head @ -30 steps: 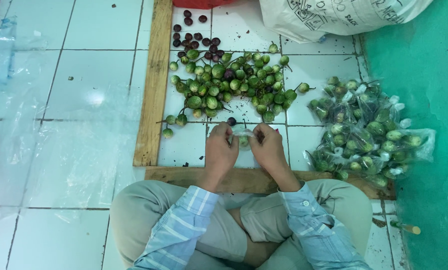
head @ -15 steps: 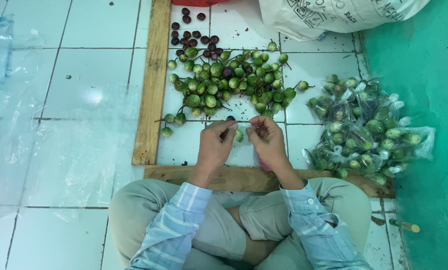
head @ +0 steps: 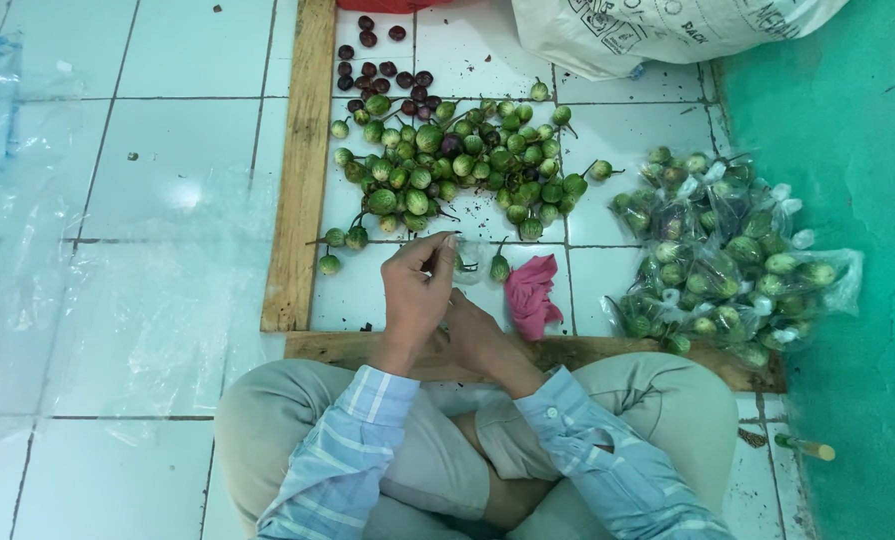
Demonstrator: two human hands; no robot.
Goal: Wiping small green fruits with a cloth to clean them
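My left hand (head: 417, 290) is raised over the white tile with its fingertips pinched on a small clear plastic bag (head: 471, 258). My right hand (head: 475, 332) lies low just behind it, near the bottom wooden plank (head: 607, 352); its fingers are partly hidden by the left hand. A single green eggplant (head: 499, 268) and a crumpled pink cloth (head: 530, 292) lie just right of the hands. A pile of small round green eggplants (head: 457, 165) is spread out beyond the hands.
Dark purple fruits (head: 377, 70) lie at the far end of the pile. Clear bags filled with green eggplants (head: 727, 250) are heaped at the right by a green wall (head: 847, 200). A wooden plank (head: 302, 160) borders the left, with clear plastic sheets (head: 117, 300) beyond. A white sack (head: 657, 25) sits at the top.
My right hand has pulled back toward my lap, which uncovers the pink cloth. My left hand has lifted and pinches the clear bag.
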